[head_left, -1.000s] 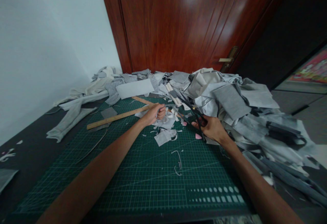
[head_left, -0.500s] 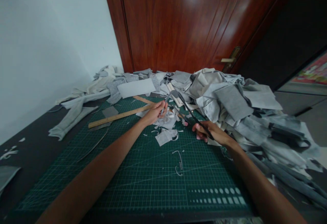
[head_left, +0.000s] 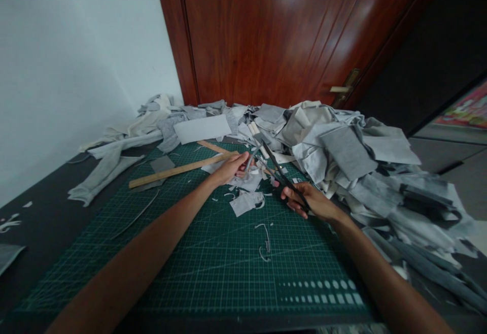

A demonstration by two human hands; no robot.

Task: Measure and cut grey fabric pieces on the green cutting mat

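Note:
My left hand is closed on a thin grey strip of fabric, which sticks up from its fingertips. In my right hand is a pair of black scissors, its blades pointing up and left toward the strip. The tips lie near the strip, and I cannot tell whether they touch it. Below both hands, small pale scraps are scattered on a green cutting mat. A looped bit of grey thread lies nearer to me.
A wooden ruler lies left of my left hand, with another wooden strip behind it. Grey and white fabric is heaped along the back and right. A white rectangle rests at the back left, before a brown door.
My right hand has moved slightly left with the scissors, closer to my left hand. My left hand has turned a little, and the strip shows more clearly. The view has shifted slightly.

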